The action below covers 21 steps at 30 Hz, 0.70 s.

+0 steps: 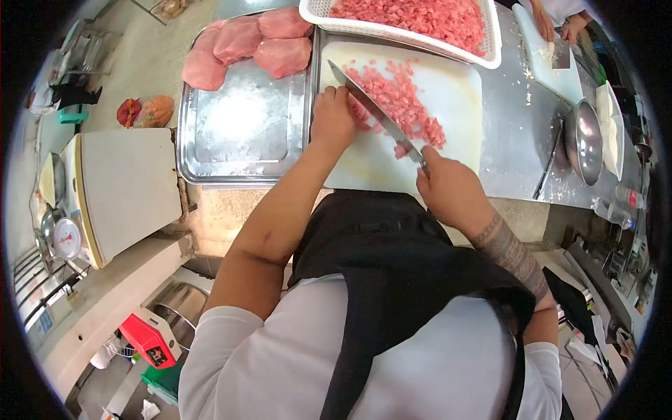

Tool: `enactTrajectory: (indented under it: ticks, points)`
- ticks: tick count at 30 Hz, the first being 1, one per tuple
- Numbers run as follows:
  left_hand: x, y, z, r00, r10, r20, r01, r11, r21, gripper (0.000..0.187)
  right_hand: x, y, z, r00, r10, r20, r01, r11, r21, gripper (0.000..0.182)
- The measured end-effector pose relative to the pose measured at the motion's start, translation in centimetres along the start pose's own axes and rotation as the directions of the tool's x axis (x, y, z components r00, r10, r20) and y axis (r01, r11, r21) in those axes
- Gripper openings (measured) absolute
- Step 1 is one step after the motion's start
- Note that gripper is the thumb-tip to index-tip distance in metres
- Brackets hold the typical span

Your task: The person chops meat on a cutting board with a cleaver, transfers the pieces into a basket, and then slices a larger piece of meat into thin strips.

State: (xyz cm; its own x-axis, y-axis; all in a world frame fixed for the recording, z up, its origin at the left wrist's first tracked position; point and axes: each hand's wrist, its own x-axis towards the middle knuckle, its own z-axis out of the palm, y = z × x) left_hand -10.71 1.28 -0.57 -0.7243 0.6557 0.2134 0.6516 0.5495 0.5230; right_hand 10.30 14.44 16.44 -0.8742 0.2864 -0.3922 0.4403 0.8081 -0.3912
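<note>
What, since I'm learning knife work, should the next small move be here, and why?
Probably ease the left hand back slightly before any further stroke: it sits close beside the knife, which the right hand holds slanting across the board. Diced meat lies on both sides of the blade.

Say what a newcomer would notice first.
Probably the long knife, slanting over diced pink meat on the white cutting board, held in the right hand. Next, the white basket of diced meat beyond the board, and large meat pieces on the metal tray at left.
</note>
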Motion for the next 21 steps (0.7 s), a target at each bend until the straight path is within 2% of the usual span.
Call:
enactTrajectory:
  ticks: [2, 5, 8, 11, 13, 16, 21]
  points:
    - [-0.1, 0.2, 0.1, 1.0, 0.018, -0.008, -0.018, 1.0, 0.011, 0.02, -0.5, -0.3, 0.0, 0.994, 0.074, 0.082, -0.075, 0.997, 0.007, 0.027]
    - [-0.7, 0.2, 0.4, 0.998, 0.064, -0.027, -0.064, 0.998, 0.0, 0.017, 3.9, 1.2, 5.4, 0.997, 0.081, 0.001, -0.081, 0.997, -0.006, 0.029]
    - [-0.5, -0.2, 0.4, 0.996, 0.08, -0.033, -0.081, 0.996, -0.037, 0.014, 7.5, 1.7, 5.3, 0.993, -0.03, -0.117, 0.039, 0.997, 0.074, 0.031]
    - [0.3, -0.9, 0.1, 0.998, 0.057, 0.006, -0.056, 0.996, -0.064, 0.015, 8.0, 2.2, 5.4, 0.996, -0.014, -0.085, 0.023, 0.993, 0.115, 0.032]
    - [0.3, -1.0, -0.2, 0.999, 0.05, 0.013, -0.049, 0.995, -0.087, 0.015, 6.9, 1.2, 5.8, 0.994, 0.017, -0.104, -0.004, 0.993, 0.117, 0.031]
    - [0.5, -0.3, -0.3, 0.999, 0.031, 0.043, -0.031, 0.999, -0.007, 0.021, 5.0, 0.2, 5.3, 0.992, 0.056, -0.11, -0.043, 0.992, 0.116, 0.028]
    - [0.4, -0.3, -0.6, 0.993, 0.106, 0.057, -0.107, 0.994, 0.02, 0.034, 0.4, -1.4, 1.4, 0.996, 0.085, -0.02, -0.081, 0.985, 0.152, 0.026]
